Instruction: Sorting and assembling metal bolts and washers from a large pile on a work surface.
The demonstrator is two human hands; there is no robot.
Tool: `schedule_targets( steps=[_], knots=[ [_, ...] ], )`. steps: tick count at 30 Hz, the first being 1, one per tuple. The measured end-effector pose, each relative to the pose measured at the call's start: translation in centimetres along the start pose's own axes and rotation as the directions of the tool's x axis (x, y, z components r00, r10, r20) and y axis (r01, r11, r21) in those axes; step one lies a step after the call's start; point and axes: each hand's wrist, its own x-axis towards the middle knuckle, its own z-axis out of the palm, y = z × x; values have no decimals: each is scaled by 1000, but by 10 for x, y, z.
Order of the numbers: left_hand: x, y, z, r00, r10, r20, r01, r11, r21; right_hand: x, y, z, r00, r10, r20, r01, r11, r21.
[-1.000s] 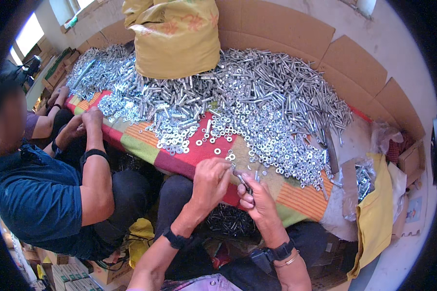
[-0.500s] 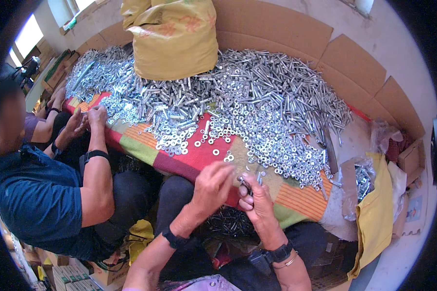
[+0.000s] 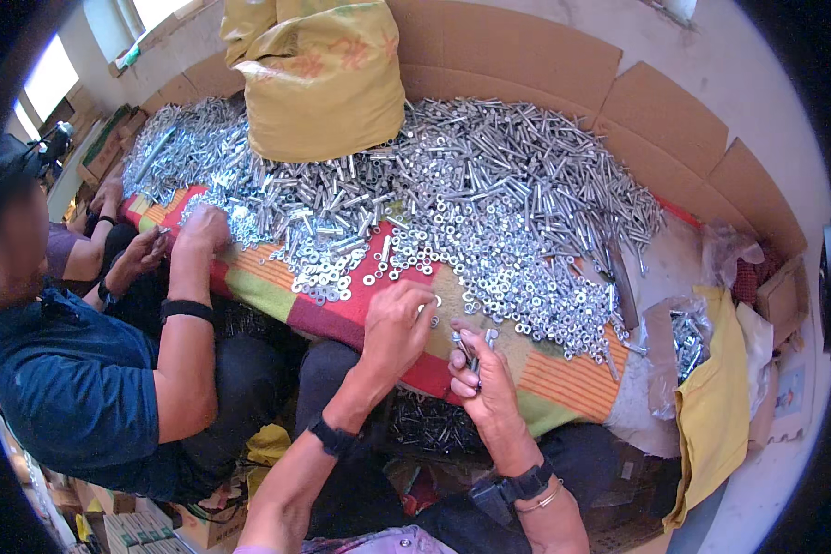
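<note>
Now, in the head view, our left hand (image 3: 397,325), fingers bunched, grip unclear, has drawn away from our right hand (image 3: 489,386) toward washers (image 3: 426,270) at centre, leaving bolts (image 3: 490,338) clamped in the right alone, just right of centre

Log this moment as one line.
left hand: over patchwork cloth, near loose washers | right hand: gripping metal fasteners | beyond: fastener heap, yellow sack

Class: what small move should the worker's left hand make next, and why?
The left hand should probably pinch the washer beside it on the patchwork cloth: that one lies close, while the right hand holds metal bolts. Whether the left grips anything is unclear.
</note>
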Motion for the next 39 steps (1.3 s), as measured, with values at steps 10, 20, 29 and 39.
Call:
schedule_targets(
  steps=[10, 20, 29, 39],
  knots=[
    [-34, 35, -2, 994, 105, -9, -105, 994, -18, 7, 10, -10, 999, 44, 1, -44, 999, 30],
    [24, -37, 24, 996, 75, -38, -61, 959, 278, 4, 2, 4, 1000, 6, -23, -6, 1000, -9],
    [31, -37, 48, 996, 2, 87, -54, 797, 601, 4, 0, -12, 992, -38, -123, 34, 999, -30],
    [26, -41, 42, 998, 34, -44, -6, 855, 519, 11, 4, -14, 999, 24, -30, -23, 999, 31]
  ],
)
